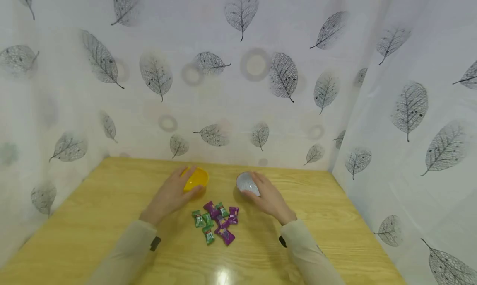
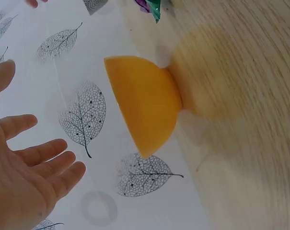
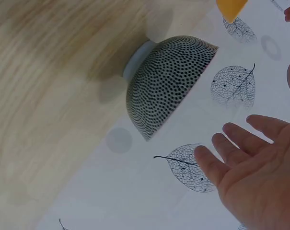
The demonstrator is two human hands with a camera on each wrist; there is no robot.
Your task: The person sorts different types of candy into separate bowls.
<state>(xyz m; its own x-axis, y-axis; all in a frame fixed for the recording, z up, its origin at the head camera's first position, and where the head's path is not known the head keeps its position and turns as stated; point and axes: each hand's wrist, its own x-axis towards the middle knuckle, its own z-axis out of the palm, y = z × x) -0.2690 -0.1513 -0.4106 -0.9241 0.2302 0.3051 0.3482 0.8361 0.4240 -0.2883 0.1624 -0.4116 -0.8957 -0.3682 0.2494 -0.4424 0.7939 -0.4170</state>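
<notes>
Left hand (image 1: 171, 194) hangs above the orange bowl (image 2: 147, 100), left; right hand (image 1: 270, 197) above the dotted bowl (image 3: 168, 76), right; fingers (image 2: 44, 151) released.

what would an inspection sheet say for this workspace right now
surface: wood-grain table, with a bright glare spot at the near edge of the head view
job's things: yellow bowl and dotted bowl, both upright; wrapped candies, purple and green, loosely grouped nearer the wearer
clutter: nothing seen
left hand: fingers spread, above the yellow bowl, not touching it
right hand: likewise, above the dotted bowl
cables: nothing seen
surroundings: leaf-print sheeting behind and beside the table
</notes>
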